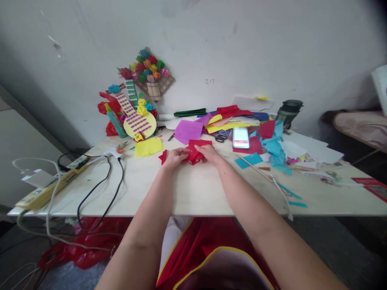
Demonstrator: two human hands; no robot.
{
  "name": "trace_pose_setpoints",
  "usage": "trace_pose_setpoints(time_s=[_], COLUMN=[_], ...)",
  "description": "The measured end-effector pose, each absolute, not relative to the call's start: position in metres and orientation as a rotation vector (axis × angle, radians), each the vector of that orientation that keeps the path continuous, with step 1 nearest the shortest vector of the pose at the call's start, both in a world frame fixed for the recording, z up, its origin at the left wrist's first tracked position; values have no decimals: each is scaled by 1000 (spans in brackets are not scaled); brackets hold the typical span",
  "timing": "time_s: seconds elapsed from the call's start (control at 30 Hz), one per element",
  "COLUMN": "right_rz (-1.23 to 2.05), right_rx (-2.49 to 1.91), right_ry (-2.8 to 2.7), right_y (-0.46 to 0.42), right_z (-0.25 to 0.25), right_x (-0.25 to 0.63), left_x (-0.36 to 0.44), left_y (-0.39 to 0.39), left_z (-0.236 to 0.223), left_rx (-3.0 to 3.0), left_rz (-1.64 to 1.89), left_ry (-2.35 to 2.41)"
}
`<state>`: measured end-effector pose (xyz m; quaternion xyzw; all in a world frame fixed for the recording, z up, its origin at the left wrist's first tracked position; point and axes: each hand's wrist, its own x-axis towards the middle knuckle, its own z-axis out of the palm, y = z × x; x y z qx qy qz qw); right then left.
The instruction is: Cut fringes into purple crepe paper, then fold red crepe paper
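Observation:
Red crepe paper [198, 148] is held between my two hands, low over the middle of the table. My left hand [178, 156] pinches its left side, fingers closed. On the right side, my right hand [208, 154] grips it with the thumb on top. The lower fingers of both hands are partly hidden beneath the paper. A small red scrap [163, 157] lies just left of my left hand. Purple paper [190, 129] rests beyond the hands, and black-handled scissors [220, 138] lie to their right. Yellow paper [148, 147] is on the left.
A paper-flower guitar [139, 125] and a glue bottle [115, 121] stand back left. A glue gun [114, 152] and power strip [57, 185] with loose cables occupy the left. Rightward lie a phone [241, 138], a wooden stick [254, 167], blue scraps [248, 160] and a dark bottle [288, 112].

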<state>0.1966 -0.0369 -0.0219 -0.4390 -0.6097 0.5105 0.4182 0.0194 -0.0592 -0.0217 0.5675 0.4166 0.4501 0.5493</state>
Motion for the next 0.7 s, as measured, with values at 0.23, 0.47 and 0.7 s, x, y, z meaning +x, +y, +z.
trace_pose_setpoints(time_s=[0.23,0.47,0.7], right_rz=[1394,1317,1183], right_rx=[-1059,-1088,-1106], right_ry=[-1471,-1494,-1689], right_y=[-39,-40,-40], right_z=[-11,-9,-14], right_x=[204,207,203], left_x=[17,15,21], left_y=[-56,-54,-60], left_z=[-25,-27,-20], left_rx=[1352,1318,1366], left_rz=[1013,1016,996], left_ry=[953,950,967])
